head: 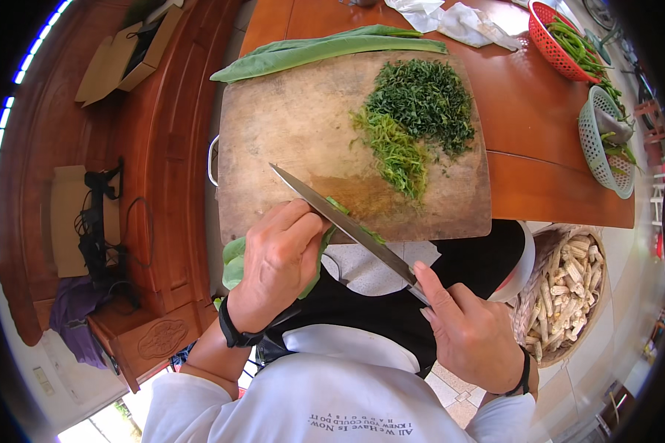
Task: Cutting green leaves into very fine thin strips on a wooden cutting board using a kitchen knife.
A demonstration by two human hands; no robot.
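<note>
My left hand (281,249) grips a bundle of green leaves (233,262) at the near edge of a wooden cutting board (288,122); the leaves hang below the edge. In my right hand (465,332) is the handle of a kitchen knife (343,219), its blade slanting across the board's near edge against my left fingers. Thin green slices (372,235) lie along the blade. Toward the board's right side rest a dark green shredded pile (424,102) and a lighter green one (399,158), touching. Long folded green leaves (332,50) lie along the far edge.
A red plastic basket (543,41) of green beans and a pale green basket (591,147) with vegetables stand at the right on the wooden table (548,188). White crumpled plastic (471,25) lies at the back. A woven basket (603,277) of corncobs stands below right.
</note>
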